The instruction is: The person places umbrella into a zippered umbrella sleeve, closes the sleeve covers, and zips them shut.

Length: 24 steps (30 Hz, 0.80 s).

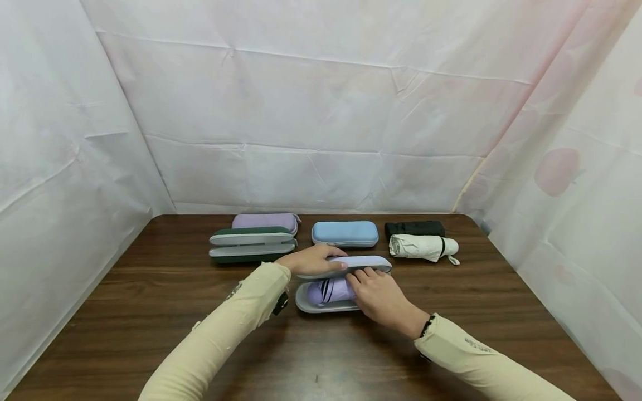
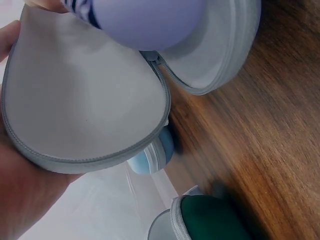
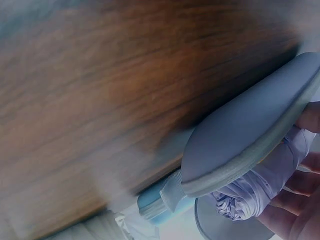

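A: How is this step best done?
B: The purple folding umbrella (image 1: 338, 291) appears to be in the course of being fitted into the lavender zip case (image 1: 313, 308), so it should be pressed down level along its length, with loose cloth tucked in before anything is closed

A: Where should most care be taken?
B: At the gathered cloth end, which is seen in the right wrist view to stand proud of the rim; if it is left there, cloth could be caught in the zip (image 2: 167, 102)

A: And the lid (image 1: 366, 260)?
B: It is best kept tilted back by the left hand (image 1: 312, 260), whose fingers are hooked behind it with the thumb over its front edge

A: How does the umbrella lie relative to the fingers?
B: It is lying lengthwise over the lower shell, its cloth end pinched between thumb and fingers of the right hand (image 1: 378, 295); the rounded end is left untouched, well apart from those fingers
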Each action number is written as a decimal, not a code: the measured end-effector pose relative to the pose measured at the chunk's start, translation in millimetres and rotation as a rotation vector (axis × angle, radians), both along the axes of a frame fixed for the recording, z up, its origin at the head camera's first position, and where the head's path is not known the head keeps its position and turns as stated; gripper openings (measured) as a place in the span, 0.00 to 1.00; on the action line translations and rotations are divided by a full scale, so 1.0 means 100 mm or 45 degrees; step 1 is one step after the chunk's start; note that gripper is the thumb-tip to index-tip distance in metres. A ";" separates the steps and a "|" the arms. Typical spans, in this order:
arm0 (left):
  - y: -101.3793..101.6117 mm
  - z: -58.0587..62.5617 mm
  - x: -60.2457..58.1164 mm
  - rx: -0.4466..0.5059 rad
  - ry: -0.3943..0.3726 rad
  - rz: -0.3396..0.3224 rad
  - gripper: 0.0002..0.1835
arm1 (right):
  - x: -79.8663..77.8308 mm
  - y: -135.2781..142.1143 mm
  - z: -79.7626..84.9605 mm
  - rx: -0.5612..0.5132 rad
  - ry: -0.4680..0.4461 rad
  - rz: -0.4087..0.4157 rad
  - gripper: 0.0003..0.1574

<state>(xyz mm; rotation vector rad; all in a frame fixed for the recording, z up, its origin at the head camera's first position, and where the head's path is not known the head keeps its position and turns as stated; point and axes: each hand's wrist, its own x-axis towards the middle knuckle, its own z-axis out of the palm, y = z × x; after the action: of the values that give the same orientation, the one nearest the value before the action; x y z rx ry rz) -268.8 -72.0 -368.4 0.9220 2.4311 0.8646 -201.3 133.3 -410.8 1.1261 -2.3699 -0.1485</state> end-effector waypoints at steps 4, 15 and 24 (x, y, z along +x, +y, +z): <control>0.01 0.02 0.00 -0.025 0.047 -0.005 0.25 | -0.01 -0.01 -0.01 0.010 -0.013 0.024 0.23; 0.01 0.00 0.02 -0.040 0.037 0.004 0.25 | -0.06 0.09 -0.03 -0.089 -0.153 0.069 0.32; 0.00 -0.06 0.01 -0.063 0.047 0.036 0.27 | -0.12 0.25 0.04 -0.061 -0.221 0.269 0.19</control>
<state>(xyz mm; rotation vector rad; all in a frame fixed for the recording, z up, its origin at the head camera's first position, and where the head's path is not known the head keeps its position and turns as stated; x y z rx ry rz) -267.4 -72.4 -374.8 0.8954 2.4908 0.7996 -213.3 158.6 -406.9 1.4064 -2.3688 0.0823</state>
